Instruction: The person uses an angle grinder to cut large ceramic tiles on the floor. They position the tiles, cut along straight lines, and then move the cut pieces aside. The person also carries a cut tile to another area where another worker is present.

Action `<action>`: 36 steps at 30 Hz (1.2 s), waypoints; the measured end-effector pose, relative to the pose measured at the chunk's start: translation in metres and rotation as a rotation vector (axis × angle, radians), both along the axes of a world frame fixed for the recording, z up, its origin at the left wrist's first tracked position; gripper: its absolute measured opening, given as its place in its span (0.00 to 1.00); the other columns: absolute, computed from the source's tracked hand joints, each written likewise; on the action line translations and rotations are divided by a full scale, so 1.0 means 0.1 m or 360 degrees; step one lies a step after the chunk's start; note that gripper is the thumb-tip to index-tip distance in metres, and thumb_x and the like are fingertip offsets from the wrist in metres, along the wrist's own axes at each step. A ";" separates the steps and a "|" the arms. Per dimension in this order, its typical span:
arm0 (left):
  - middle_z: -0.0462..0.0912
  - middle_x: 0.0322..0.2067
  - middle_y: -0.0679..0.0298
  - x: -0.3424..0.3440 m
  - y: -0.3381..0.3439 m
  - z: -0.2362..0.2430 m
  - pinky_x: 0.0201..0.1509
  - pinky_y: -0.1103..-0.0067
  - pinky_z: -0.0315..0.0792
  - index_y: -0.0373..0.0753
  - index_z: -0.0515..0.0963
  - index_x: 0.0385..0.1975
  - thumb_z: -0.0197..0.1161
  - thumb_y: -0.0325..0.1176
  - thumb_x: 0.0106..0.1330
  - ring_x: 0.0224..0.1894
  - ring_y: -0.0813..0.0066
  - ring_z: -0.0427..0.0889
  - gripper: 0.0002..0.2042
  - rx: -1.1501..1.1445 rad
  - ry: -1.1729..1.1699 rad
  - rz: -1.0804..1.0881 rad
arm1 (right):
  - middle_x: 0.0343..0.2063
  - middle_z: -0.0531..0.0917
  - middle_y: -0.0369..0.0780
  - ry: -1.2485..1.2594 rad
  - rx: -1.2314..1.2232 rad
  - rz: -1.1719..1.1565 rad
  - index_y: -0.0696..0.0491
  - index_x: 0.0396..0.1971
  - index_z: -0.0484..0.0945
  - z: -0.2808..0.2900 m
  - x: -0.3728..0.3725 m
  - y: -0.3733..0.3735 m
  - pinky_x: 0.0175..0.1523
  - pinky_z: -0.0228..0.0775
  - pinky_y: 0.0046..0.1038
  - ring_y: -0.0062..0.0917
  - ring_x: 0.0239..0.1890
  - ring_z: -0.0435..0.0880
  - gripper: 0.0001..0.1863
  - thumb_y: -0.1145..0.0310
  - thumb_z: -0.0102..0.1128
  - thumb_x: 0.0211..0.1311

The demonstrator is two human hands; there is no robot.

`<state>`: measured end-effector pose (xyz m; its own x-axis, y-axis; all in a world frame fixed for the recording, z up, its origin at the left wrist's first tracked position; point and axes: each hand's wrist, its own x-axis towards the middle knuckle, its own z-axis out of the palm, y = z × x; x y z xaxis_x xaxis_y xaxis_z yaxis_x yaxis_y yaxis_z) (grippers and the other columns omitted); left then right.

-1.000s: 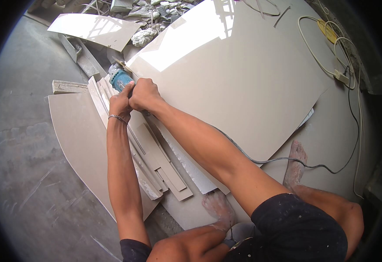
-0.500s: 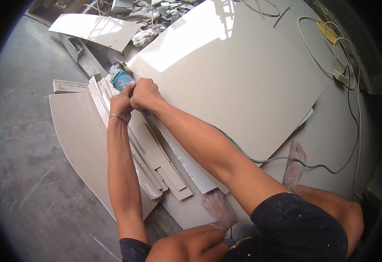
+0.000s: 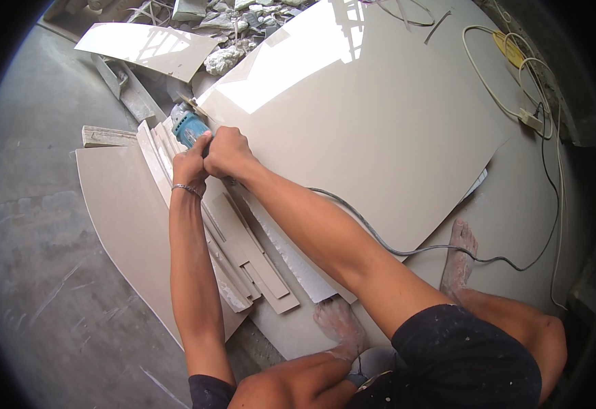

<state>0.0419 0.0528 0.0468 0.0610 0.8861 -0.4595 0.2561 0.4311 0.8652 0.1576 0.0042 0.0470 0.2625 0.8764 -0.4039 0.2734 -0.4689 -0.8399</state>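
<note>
Beige, glossy sheeting dominates from where I stand: a large panel (image 3: pixel 359 150) lies ahead and to the right of the person, white glare across its far end. Smaller is another panel (image 3: pixel 120 204), low on the left, and on it rest long, narrow strips (image 3: pixel 260 255), running up alongside the big panel's left edge. A dark cord (image 3: pixel 492 259) snakes over to the right. Then come the 2 hands, close together: the left hand (image 3: pixel 189 165) is closed around the body of a teal grinder (image 3: pixel 189 129), thumb along the top, and the right hand (image 3: pixel 228 151) is curled against it, gripping the rear as far as I can tell. The grinder sits just ahead of both, its long axis slanting forward and leftward, the left thumb seemingly nearest its head. Smallest is the disc (image 3: pixel 194 104), beside the big panel's far-left edge; whether they touch, I can't tell.
</note>
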 end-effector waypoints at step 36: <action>0.87 0.34 0.57 0.00 0.02 0.00 0.31 0.75 0.78 0.21 0.83 0.39 0.76 0.37 0.65 0.31 0.71 0.86 0.19 0.0004 -0.0078 0.0006 | 0.46 0.87 0.57 0.0026 -0.0029 0.0002 0.65 0.40 0.84 -0.01 -0.01 0.02 0.56 0.84 0.37 0.47 0.53 0.88 0.22 0.72 0.76 0.43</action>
<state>0.0417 0.0543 0.0471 0.0799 0.8875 -0.4538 0.2117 0.4298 0.8778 0.1562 0.0064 0.0460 0.2549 0.8691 -0.4238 0.2604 -0.4838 -0.8355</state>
